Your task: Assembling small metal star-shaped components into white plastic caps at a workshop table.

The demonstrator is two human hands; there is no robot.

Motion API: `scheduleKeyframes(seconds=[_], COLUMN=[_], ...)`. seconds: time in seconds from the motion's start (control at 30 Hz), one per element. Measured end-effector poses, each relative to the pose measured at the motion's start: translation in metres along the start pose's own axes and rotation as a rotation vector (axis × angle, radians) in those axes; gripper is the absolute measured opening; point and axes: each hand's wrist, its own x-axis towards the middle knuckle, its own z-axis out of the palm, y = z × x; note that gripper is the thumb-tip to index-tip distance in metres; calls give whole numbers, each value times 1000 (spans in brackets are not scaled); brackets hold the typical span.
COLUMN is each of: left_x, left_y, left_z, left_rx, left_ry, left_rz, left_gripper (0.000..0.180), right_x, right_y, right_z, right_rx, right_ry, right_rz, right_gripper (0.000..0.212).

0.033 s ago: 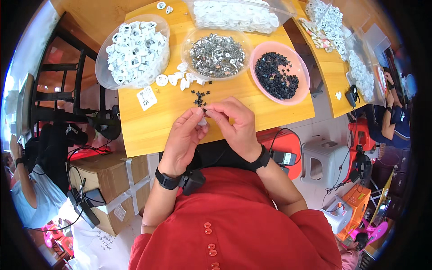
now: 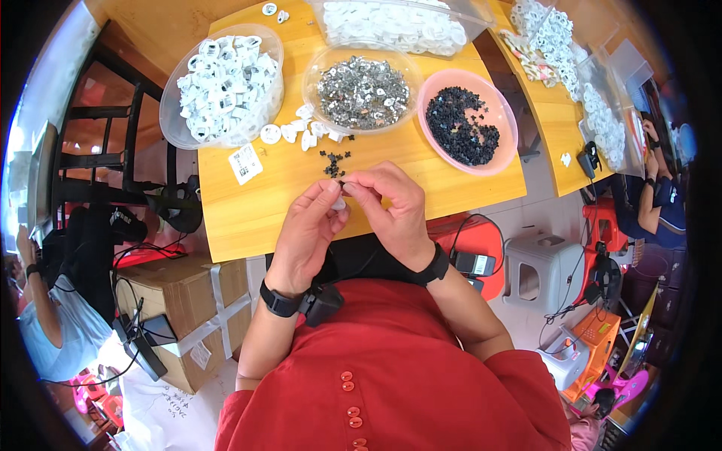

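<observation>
Pinching a seemingly black piece [image 2: 343, 185], left hand [image 2: 307, 231] meets right hand [image 2: 392, 208].

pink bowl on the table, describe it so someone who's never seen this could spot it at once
On the nearer wooden table, look beyond the right hand to the table's right edge. The pink bowl stands there, just right of the clear tub of metal parts. Of the table's containers, it alone is pink and holds small black parts.
</observation>
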Motion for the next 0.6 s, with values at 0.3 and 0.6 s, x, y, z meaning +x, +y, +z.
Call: scheduleKeyframes(seconds=[0.3,0.6], left_x=[-2,-3], left_y=[0,5], left_z=[4,-8], left_rx=[57,213], left_ry=[91,-4], left_rz=[87,151], left_gripper=[15,19], right_x=[2,20], right_y=[-5,-9], right_z=[0,-10], right_rx=[-96,-28], right_ry=[-3,-107], right_rz=[-54,-77], right_gripper=[16,9])
